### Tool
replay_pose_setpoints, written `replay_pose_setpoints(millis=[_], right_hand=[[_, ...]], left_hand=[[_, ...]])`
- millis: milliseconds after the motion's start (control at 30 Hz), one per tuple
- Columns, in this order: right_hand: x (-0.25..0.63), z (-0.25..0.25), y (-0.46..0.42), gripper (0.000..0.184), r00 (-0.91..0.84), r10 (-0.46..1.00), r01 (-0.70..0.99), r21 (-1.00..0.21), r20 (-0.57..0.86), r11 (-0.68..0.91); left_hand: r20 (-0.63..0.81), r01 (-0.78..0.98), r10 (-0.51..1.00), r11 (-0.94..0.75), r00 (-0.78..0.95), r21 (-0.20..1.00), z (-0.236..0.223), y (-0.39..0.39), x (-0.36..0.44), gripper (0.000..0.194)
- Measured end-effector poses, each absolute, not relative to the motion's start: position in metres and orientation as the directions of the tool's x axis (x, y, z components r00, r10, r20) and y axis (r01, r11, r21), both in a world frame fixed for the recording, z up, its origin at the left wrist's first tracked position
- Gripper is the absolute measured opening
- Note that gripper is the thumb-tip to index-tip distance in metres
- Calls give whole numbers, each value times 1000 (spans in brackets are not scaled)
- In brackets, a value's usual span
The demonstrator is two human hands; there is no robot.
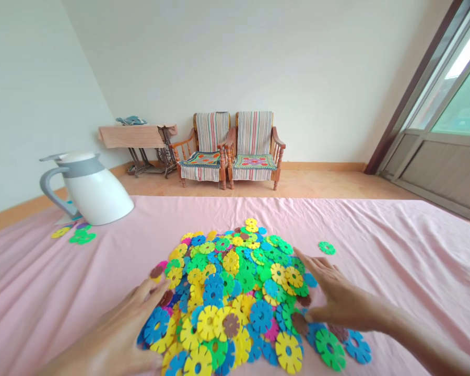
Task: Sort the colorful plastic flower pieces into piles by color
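Observation:
A broad heap of notched plastic flower discs [213,290] in yellow, blue, green, brown and pink spreads over the pink tablecloth in front of me. My left hand [135,318] lies along the heap's left side, fingers apart, touching or close to the discs at its edge. On the opposite side, my right hand [329,287] has its thumb and fingers spread against the right edge of the heap. Neither hand grips a disc that I can see. One green disc [327,247] lies alone beyond my right hand.
A white and grey jug [97,190] stands at the table's left, with a few loose discs [82,235] by its base. Past the tablecloth's [399,240] far edge are two wooden armchairs [254,151] and a cloth-covered sewing table [133,137]. A door [438,162] is at right.

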State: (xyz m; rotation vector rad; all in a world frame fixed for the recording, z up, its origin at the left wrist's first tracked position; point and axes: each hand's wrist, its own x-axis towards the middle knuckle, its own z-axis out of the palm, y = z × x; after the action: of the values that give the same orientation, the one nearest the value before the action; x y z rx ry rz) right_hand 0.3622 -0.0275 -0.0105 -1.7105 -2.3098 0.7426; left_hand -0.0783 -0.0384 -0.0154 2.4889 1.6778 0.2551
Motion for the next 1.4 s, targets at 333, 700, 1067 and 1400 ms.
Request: replay_pose_setpoints(millis=[333, 700, 1067, 1400], right_hand=[[337, -19, -12, 106, -380, 923, 807, -509, -63, 298], [296, -38, 5, 84, -285, 947, 673, -673, 148, 307], [261, -10, 24, 57, -219, 974, 387, -911, 57, 140], [221, 19, -10, 64, -515, 851, 435, -824, 103, 363]], left_hand=[[-85, 828, 919, -304, 386, 472, -5, -21, -14, 40], [-56, 757, 890, -350, 453, 551, -8, 9, 43, 30], [-111, 681, 773, -469, 624, 562, 12, 26, 21, 54], [-13, 814, 879, -435, 476, 385, 26, 1, -33, 50]])
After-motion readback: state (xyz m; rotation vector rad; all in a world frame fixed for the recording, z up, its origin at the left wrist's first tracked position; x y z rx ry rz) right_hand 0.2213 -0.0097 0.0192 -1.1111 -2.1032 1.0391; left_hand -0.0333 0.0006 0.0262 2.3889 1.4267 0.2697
